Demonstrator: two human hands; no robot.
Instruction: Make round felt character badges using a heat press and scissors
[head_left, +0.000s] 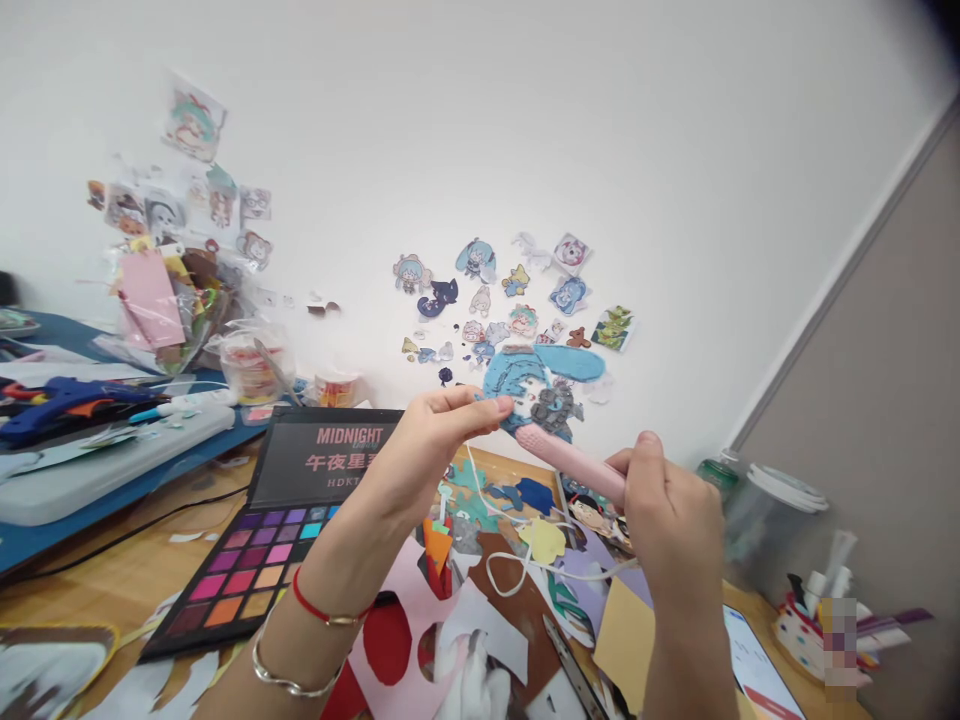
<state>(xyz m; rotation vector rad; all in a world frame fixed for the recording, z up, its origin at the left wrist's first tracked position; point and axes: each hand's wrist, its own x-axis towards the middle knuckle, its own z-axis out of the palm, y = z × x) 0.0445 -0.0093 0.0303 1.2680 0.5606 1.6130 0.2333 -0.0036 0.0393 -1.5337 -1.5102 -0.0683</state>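
My left hand [442, 425] pinches the lower left edge of a flat blue-haired felt figure [517, 372], held up in front of the wall. The figure has a pale face, grey parts at its lower right and a long blue lobe toward the right. In the grip of my right hand [671, 510] is a pink stick-shaped thing [574, 465], with a textured, rounded end. That end touches or overlaps the figure's lower edge; I cannot tell which. A thin white cord [499, 585] loops below both hands.
Felt and paper scraps [544, 540] cover the wooden table, with scissors [574, 665] among them. An open makeup palette [232, 575] lies left, near a blue glue gun [71, 405]. Character cutouts [476, 260] hang on the wall. A lidded tub [776, 520] and a phone [757, 660] are right.
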